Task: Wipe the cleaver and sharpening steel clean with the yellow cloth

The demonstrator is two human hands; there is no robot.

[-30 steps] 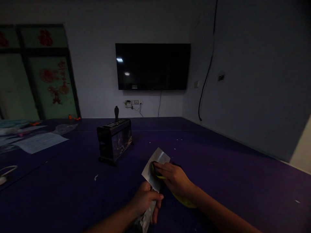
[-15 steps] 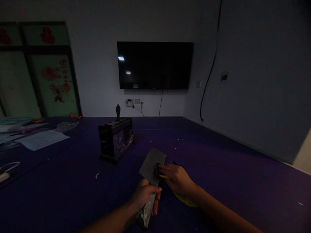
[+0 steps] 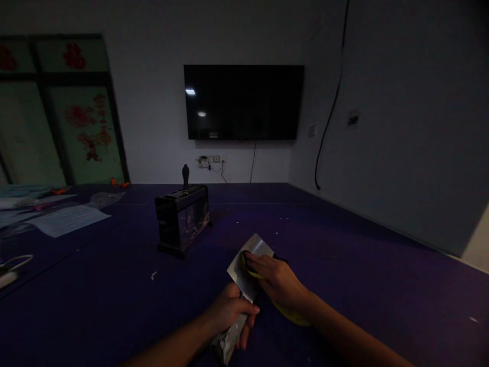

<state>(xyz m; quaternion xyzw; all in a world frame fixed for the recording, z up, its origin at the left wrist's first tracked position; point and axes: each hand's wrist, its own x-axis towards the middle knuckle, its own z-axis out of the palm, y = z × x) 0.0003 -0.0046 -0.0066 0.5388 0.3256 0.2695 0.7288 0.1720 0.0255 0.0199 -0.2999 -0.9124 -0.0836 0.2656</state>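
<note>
A cleaver (image 3: 238, 275) with a broad metal blade is held in front of me, its blade pointing away and slightly right. My left hand (image 3: 228, 309) is closed around it where the blade meets the mottled, pale grey handle. My right hand (image 3: 280, 281) presses a yellow and dark cloth (image 3: 292, 315) against the blade's face, fingers bent over the cloth. Part of the cloth hangs below the right wrist. Beyond the hands, to the left, stands a black knife block (image 3: 168, 224) with clear-looking sides and one dark handle (image 3: 186, 176) upright in its top.
The purple-blue table (image 3: 344, 285) bears small white scraps (image 3: 153, 276). Paper sheets (image 3: 71, 220) and a clear plastic bag (image 3: 105, 200) lie at the left, with a white cable (image 3: 19, 260) nearer. A television (image 3: 244, 102) hangs on the far wall.
The cleaver has turned, its blade swinging right and catching more light. The cloth in my right hand has shifted slightly left and up across the blade.
</note>
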